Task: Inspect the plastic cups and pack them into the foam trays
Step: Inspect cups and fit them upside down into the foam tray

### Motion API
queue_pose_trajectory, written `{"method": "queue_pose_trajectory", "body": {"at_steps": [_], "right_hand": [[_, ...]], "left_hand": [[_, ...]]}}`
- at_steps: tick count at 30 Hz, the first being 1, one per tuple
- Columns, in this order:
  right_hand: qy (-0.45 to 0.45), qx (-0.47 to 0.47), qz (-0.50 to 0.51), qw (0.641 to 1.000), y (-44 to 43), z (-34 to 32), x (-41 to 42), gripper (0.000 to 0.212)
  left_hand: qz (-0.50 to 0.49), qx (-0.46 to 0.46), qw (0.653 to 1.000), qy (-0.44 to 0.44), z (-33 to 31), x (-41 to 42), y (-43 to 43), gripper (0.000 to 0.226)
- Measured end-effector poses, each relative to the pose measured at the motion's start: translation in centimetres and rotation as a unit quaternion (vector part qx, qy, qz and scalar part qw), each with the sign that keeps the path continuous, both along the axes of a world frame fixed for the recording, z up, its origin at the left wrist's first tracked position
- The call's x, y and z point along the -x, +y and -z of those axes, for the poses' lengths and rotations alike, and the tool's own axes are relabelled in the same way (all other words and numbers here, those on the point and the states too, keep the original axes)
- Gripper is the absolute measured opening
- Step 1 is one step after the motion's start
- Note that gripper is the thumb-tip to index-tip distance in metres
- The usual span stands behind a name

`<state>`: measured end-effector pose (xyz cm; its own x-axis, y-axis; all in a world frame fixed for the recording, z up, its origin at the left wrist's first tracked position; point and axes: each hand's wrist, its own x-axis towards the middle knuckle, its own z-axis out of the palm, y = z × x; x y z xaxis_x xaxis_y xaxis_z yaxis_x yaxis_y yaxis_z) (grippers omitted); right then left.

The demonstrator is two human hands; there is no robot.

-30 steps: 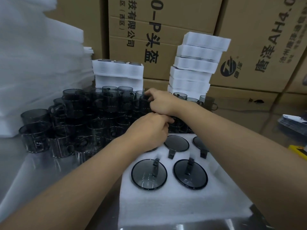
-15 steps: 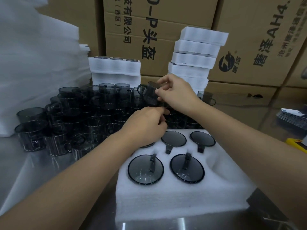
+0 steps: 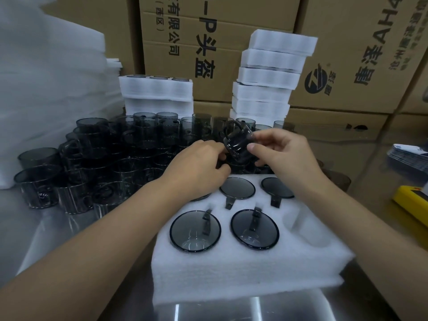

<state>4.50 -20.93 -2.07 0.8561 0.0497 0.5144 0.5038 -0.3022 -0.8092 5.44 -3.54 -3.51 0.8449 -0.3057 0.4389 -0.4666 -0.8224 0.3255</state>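
Cup (image 3: 238, 144) held above foam tray (image 3: 243, 269)
At 6 o'clock the tray holds seated cups (image 3: 195, 230); over its far edge, at 12, right hand (image 3: 282, 154) pinches the cup, left hand (image 3: 196, 167) curls against it, grip unclear. Loose cups (image 3: 92, 158) at 10.

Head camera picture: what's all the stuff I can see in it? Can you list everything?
foam tray: one, white, front middle
held cup: one, smoky grey, in the air above the foam tray's far edge
packed cups: four clear, maybe a fifth under the left hand, grey, in tray slots
empty slot: one, tray's near right
loose cups: many, grey, left and behind the tray
foam tray stacks: two, white, at back
cardboard boxes: several, brown, behind everything
foam sheets: pile, white, far left
yellow object: one, right edge
left hand: one, fingers curled against held cup
right hand: one, pinching held cup
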Motion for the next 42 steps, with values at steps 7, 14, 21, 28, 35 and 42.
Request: {"method": "queue_pose_trajectory", "body": {"at_steps": [7, 14, 21, 28, 35, 42], "right_hand": [[-0.023, 0.016, -0.010, 1.000, -0.4, 0.3, 0.4, 0.018], [-0.123, 0.125, 0.023, 0.984, -0.2, 0.5, 0.9, 0.015], [-0.199, 0.228, -0.004, 0.953, -0.2, 0.8, 1.2, 0.015], [-0.292, 0.294, -0.011, 0.910, 0.0, 0.8, 1.5, 0.016], [-0.260, 0.265, 0.006, 0.929, -0.1, 0.3, 1.7, 0.062], [-0.224, 0.291, -0.021, 0.930, -0.2, 0.6, 1.5, 0.068]], "left_hand": [[-0.006, 0.025, 0.999, -0.022, -0.2, 0.4, -0.1, 0.037], [-0.038, 0.065, 0.997, -0.015, -0.4, 0.7, -0.2, 0.052], [0.003, 0.117, 0.993, -0.013, -0.2, 0.6, 0.1, 0.071], [0.043, 0.120, 0.991, -0.049, -0.2, 0.9, 0.0, 0.065], [0.041, 0.130, 0.989, -0.046, -0.1, 0.7, 0.1, 0.067], [0.057, 0.120, 0.991, -0.031, -0.1, 0.8, -0.2, 0.074]]}}
